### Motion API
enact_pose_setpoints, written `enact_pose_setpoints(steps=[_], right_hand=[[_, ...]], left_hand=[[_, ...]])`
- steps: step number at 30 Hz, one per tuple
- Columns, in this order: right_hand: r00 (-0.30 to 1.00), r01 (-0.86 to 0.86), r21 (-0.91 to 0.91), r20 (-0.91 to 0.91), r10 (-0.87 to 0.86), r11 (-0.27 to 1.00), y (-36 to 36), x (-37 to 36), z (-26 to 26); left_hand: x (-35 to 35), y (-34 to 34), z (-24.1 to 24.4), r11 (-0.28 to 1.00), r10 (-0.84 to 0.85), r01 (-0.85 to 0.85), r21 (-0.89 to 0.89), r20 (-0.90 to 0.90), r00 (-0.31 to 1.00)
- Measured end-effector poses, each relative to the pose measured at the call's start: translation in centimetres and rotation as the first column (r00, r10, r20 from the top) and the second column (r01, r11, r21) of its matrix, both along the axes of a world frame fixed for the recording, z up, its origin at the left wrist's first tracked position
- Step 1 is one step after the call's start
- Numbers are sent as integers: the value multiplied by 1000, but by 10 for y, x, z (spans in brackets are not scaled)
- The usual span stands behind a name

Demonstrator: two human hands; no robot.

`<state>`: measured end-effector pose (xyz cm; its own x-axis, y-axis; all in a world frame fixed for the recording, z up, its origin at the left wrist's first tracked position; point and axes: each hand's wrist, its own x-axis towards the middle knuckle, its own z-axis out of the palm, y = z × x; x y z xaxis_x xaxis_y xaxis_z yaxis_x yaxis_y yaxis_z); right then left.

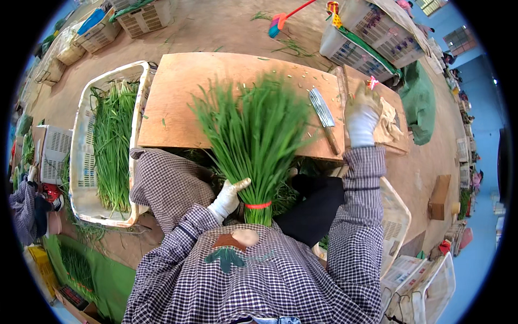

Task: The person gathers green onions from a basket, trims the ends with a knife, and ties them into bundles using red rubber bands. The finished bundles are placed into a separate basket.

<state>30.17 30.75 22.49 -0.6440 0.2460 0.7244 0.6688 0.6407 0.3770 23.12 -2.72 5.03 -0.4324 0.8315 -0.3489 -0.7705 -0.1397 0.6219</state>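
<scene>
My left hand (pixel 227 200), in a white glove, grips a bunch of long green garlic chives (pixel 255 129) low on its stems. A red band (pixel 258 205) circles the bunch near the base. Its leaf tips fan out, blurred, over a wooden board (pixel 178 101). At the right, my gloved right hand (pixel 364 111) reaches over a smaller wooden surface (pixel 390 148), beside a tan cloth (pixel 387 121). A small red-and-white item (pixel 372 82) shows at its fingertips; whether they hold it is unclear. A cleaver-like knife (pixel 322 109) lies on the board's right side.
To the left stands a white plastic crate (pixel 75 162) with loose chives (pixel 115 150) inside. Stacked crates (pixel 380 32) and a broom (pixel 279 22) are beyond the board. Banded bunches (pixel 77 267) rest on green sheeting (pixel 113 279). Another person's sleeve (pixel 24 206) is at far left.
</scene>
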Motion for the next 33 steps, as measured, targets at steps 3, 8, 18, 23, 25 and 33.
enact_pose_setpoints(steps=[3,8,18,23,25,33], right_hand=[[966,-99,-959,-30,256,265,-46,62,-54],[965,-136,-913,-211,158,-384,-206,50,-108],[530,-767,-610,-777,-341,199,-166,189,-31],[-100,-689,-306,-857,-505,657,-116,317,-33],[-340,-571,-215,-816,-467,792,-86,350,-71],[-597,-737,-437,64,-799,516,-110,358,-323]], left_hand=[[-7,16,-2,998,65,-60,-36,159,985],[-1,16,13,996,84,-79,-41,133,988],[83,137,166,807,-312,575,134,-730,608],[105,163,162,806,-240,588,63,-875,422],[101,157,152,838,-269,545,1,-869,415],[73,152,81,852,-434,462,-248,-827,356]])
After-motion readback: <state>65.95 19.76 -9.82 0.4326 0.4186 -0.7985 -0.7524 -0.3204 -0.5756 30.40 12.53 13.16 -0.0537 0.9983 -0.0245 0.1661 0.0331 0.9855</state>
